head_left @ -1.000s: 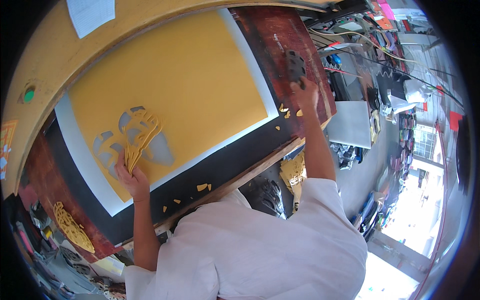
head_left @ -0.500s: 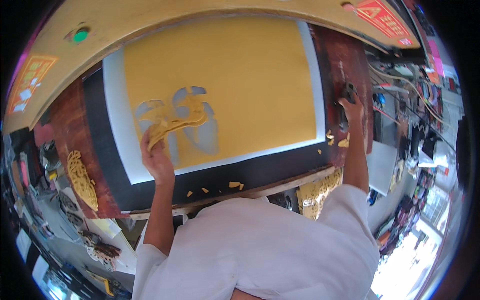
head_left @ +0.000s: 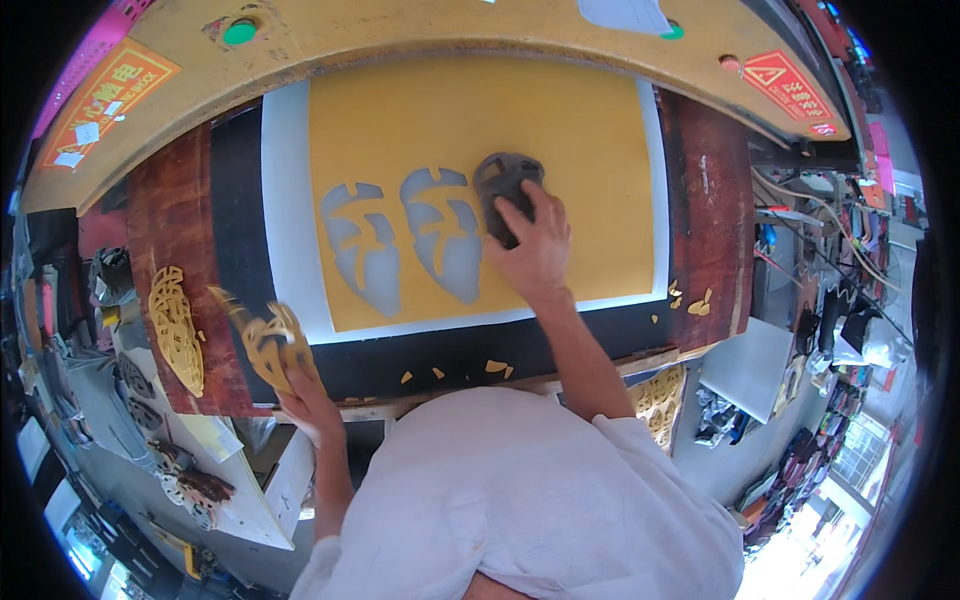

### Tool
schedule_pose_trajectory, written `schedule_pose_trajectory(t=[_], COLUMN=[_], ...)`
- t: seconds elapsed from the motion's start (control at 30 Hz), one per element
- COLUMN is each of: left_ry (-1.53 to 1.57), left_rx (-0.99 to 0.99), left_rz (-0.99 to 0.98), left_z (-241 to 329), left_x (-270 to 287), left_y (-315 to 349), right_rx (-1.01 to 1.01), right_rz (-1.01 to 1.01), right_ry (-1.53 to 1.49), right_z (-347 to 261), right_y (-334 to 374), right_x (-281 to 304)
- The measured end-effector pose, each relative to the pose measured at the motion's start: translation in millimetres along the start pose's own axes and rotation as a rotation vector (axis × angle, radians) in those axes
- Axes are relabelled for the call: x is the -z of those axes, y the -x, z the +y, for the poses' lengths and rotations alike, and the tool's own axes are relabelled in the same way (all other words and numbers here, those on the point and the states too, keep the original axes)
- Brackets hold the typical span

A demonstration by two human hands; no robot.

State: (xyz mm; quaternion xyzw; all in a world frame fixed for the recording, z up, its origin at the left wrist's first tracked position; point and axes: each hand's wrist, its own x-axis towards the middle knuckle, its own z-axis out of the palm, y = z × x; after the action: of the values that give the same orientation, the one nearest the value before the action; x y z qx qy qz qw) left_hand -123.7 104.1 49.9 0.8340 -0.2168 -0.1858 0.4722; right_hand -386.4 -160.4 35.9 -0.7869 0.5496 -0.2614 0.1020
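A large yellow sheet [head_left: 560, 130] lies on a white board [head_left: 285, 200] with two leaf-shaped holes [head_left: 405, 240] cut through it. My right hand [head_left: 530, 245] presses a dark metal cutting die [head_left: 500, 185] flat onto the sheet, just right of the holes. My left hand [head_left: 305, 400] is at the near table edge, holding up a yellow cut-out piece [head_left: 265, 340] with slotted openings. A stack of similar yellow cut-outs [head_left: 175, 325] rests on the brown surface to the left.
Small yellow scraps [head_left: 495, 368] lie on the black mat [head_left: 450, 350] along the front and at the right end [head_left: 690, 298]. A yellow machine beam [head_left: 420, 30] with a green button [head_left: 240, 30] arches over the far side. Cluttered shelves and tools flank both sides.
My right hand came from the far right end and set the dark die on the sheet beside the holes. My left hand lifted the yellow cut-out off the sheet toward the near left edge.
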Motion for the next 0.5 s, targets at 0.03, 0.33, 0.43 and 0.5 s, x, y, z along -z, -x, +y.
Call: schedule_pose_trajectory(t=[0.03, 0.33, 0.43, 0.5], left_ry=[-0.059, -0.351, -0.156, -0.088], left_rx=[-0.054, -0.287, -0.175, -0.213], left_rz=[0.007, 0.117, 0.138, 0.224], left_z=[-15, -64, -37, -25], left_x=[2, -62, -88, -108], left_y=[12, -21, -59, -83], right_rx=[0.009, 0.058, 0.062, 0.017], right_rz=[0.009, 0.015, 0.07, 0.069], right_ry=[0.052, 0.121, 0.062, -0.08], right_z=[-2, 18, 27, 45], right_y=[0, -72, -106, -118], right_x=[-6, -39, -32, -16])
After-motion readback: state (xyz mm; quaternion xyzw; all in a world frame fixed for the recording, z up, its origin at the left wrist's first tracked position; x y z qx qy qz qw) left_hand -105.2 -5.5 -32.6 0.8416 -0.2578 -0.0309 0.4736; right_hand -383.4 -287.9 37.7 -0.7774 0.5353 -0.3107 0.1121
